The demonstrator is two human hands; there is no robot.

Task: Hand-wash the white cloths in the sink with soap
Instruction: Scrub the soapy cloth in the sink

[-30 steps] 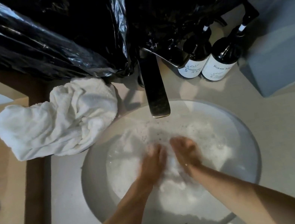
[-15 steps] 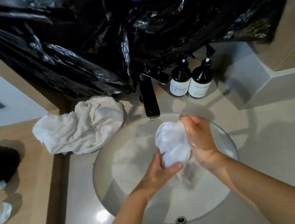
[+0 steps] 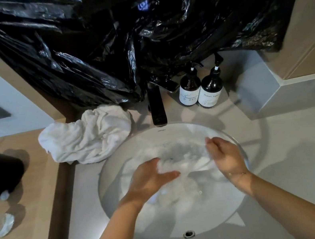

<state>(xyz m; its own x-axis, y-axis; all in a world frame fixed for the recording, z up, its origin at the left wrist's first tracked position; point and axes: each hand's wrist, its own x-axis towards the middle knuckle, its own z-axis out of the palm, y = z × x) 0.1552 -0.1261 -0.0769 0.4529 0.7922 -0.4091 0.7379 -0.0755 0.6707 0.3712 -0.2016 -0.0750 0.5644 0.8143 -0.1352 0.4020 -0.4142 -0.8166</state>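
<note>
Washing is judged to be under way, not finished. One white cloth (image 3: 183, 163) is seen in the round sink (image 3: 111, 182), lying in the water between and just beyond the two hands; its outline is blurred, so the folds cannot be resolved. Little foam is distinguishable on the water, so whether soap has been applied cannot be told. A second, larger white cloth (image 3: 90, 136) is bunched on the counter well to the left of the left hand, beyond the sink rim and apart from the water. It appears crumpled, with deep folds; whether it is wet, washed or still waiting cannot be determined. Rinsing and wringing of the cloth in the basin are judged to remain.

The left hand (image 3: 152, 178) is held low over the basin, fingers extended toward the cloth and thumb spread; the fingertips are blurred, so whether cloth is pinched cannot be told. The right hand (image 3: 225, 157) is held edge-on with fingers nearly straight; a fold of cloth seems to run to its palm, but a grip cannot be confirmed.

Beyond the hands, the dark faucet (image 3: 157, 106) is noted with no stream visible. Two dark pump bottles (image 3: 200, 90) stand beyond the right hand, next to the faucet.
</note>
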